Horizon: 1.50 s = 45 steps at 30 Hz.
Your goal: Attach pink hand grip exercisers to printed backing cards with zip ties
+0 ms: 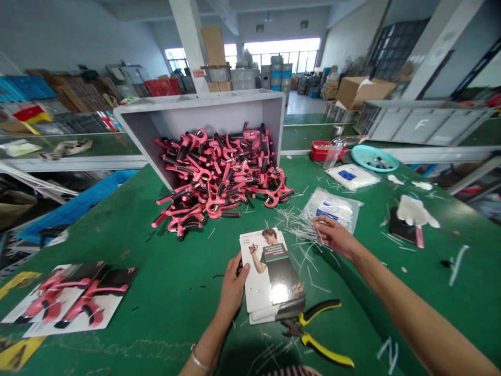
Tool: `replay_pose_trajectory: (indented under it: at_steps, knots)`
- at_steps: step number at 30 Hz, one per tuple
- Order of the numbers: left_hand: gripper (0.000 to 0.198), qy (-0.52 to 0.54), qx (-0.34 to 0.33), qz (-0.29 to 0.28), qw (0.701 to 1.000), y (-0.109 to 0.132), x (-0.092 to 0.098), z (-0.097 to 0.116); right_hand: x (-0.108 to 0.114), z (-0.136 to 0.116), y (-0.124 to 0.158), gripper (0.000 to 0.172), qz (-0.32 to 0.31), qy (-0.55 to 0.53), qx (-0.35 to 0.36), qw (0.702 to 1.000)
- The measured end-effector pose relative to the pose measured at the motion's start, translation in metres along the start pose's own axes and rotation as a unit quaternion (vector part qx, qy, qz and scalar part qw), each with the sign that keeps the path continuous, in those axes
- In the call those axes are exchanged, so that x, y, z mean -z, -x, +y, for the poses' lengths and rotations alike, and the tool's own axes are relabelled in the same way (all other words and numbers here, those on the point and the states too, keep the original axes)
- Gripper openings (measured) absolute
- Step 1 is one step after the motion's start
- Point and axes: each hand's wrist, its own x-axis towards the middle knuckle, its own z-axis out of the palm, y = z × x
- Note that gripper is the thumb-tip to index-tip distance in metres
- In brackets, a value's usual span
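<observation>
My left hand [234, 286] rests on the left edge of a stack of printed packaging cards [270, 277] lying on the green table [164, 292], thumb on the top card and fingers curled round the edge. My right hand [332, 234] reaches out to the right of the cards, fingers pinched among a scatter of thin white ties [297, 230] beside a clear plastic bag [332, 208]. What the fingertips pinch is too small to make out. Yellow-handled pliers [317, 334] lie just below the cards.
A tipped grey crate [203, 112] spills a pile of red-and-black hand grippers [219, 177] onto the table. Finished carded grippers [74, 300] lie at the left. A second bag [352, 176], a teal bowl [373, 157], a red tray [323, 151] and a white glove [415, 211] sit at the right.
</observation>
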Motion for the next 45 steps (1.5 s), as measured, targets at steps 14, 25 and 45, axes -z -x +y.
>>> replay_pose_trajectory:
  at_steps: [14, 25, 45]
  knots:
    - [0.044, 0.195, 0.096, 0.009, 0.976, 0.012, 0.039, 0.033, -0.061, -0.04, 0.024, 0.022, 0.058, -0.179, 0.057, 0.981]
    - [0.045, 0.21, 0.121, -0.015, 0.97, 0.034, 0.07, 0.031, -0.177, -0.059, 0.084, 0.013, -0.076, 0.032, 0.152, 0.985]
    - [0.033, 0.188, 0.122, 0.003, 0.975, 0.023, 0.057, 0.011, -0.205, -0.014, 0.092, 0.016, -0.074, 0.051, 0.13, 0.987]
